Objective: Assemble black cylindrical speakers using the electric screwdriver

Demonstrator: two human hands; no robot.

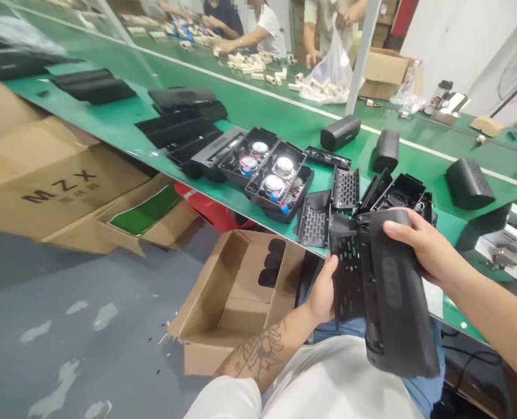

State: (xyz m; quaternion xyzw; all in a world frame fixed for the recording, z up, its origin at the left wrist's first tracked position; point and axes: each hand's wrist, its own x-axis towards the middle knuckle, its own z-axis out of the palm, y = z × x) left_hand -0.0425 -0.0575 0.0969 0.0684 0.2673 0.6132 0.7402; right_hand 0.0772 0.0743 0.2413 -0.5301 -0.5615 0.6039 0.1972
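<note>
in the lower right of the frame both hands are clamped on a black speaker body (pixel 393 297), held over the person's lap just in front of the near edge of the green desk (pixel 284 116). the left hand (pixel 323 291) comes up from the lower centre and grips a black perforated grille panel (pixel 348 276) pressed against the left side of the speaker body, fingers curled round its edge. the right hand (pixel 424 247) comes in from the right and wraps over the top end of the speaker body, thumb lying across its upper face.

just above the hands, at the desk edge, lie loose grille pieces (pixel 314 218) and open black housings (pixel 398 192). to their left, in the middle of the frame, sit open housings with round drivers (pixel 271 171) showing. further back stand finished black speakers (pixel 341 132), and one more at the right (pixel 470 183).

below the desk, in the lower centre, an open cardboard box (pixel 236 297) stands on the grey floor, holding a few black parts. a larger cardboard box marked mzx (pixel 53 186) fills the left side. at the top, other people's hands work among pale small parts (pixel 253 61) across the desk.
</note>
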